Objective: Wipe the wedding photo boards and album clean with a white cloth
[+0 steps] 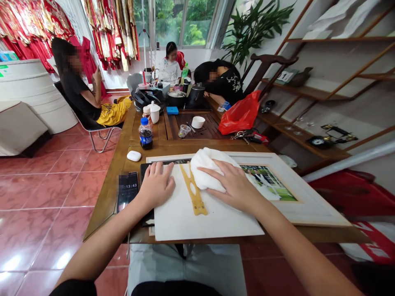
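- Left hand (157,185): palm down, open, fingers extended; it rests across the left edge of the white board (210,226).
- Right hand (231,181): placed on the white cloth wad (203,162), thumb and fingers spread over it; whether the fingers grip or only press cannot be told.
- White cloth wad: located on the far part of the white board, under the right hand.
- Yellow forked plate (197,203): flat on the board between the hands, fork to the far side, just left of the wad.
- White board: lies at the near edge of the wooden table (117,154), overlapping the picture frame (314,205).
- Photograph (274,183): set in the frame, right of the right hand, partly covered.
- Smartphone (126,195): left of the left hand.
- White case (133,156): beyond the smartphone.
- Cola bottle (146,137): upright, farther along the table's left side, blue cap fitted.
- White bowl (198,122): far, near the table's middle.
- Red plastic bag (239,117): far right.
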Motion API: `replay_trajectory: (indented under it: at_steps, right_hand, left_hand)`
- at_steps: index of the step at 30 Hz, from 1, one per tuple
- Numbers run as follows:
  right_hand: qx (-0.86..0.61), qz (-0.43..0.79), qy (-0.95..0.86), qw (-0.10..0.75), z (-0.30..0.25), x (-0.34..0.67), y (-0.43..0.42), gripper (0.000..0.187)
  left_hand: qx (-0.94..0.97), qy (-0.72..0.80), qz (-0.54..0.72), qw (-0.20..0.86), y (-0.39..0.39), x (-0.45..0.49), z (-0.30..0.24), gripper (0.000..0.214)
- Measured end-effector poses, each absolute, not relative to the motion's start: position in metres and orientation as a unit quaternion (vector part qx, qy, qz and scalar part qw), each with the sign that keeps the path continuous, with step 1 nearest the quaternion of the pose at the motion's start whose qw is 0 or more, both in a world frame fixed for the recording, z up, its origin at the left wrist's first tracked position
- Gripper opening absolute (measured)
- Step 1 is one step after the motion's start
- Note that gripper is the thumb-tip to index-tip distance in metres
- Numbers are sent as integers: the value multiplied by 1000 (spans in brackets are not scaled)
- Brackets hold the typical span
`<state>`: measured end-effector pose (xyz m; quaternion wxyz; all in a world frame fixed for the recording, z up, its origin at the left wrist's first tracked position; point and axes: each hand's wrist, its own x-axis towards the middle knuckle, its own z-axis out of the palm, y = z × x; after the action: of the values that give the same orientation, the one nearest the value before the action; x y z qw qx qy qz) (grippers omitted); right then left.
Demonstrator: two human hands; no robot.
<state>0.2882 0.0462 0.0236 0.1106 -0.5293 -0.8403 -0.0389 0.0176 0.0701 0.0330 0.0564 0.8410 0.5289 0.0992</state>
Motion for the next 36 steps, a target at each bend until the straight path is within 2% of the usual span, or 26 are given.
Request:
replay_trajectory:
  at_steps: [14,22,29,36]
  right_hand:
    - [-494,-80,-851,161,10,296,-43,59]
    - [-470,-63,-859,192,14,287,-44,62]
    - [-411,-57,-892,179,17,258,-54,70]
    - [-418,-68,-890,171,16,249,-44,74]
  left_hand:
    - [843,525,108,42,72,17,29,51]
    - [844,523,106,43,72,17,29,51]
    - [844,525,104,45,71,18,31,51]
    - [845,523,105,49,71,18,30,53]
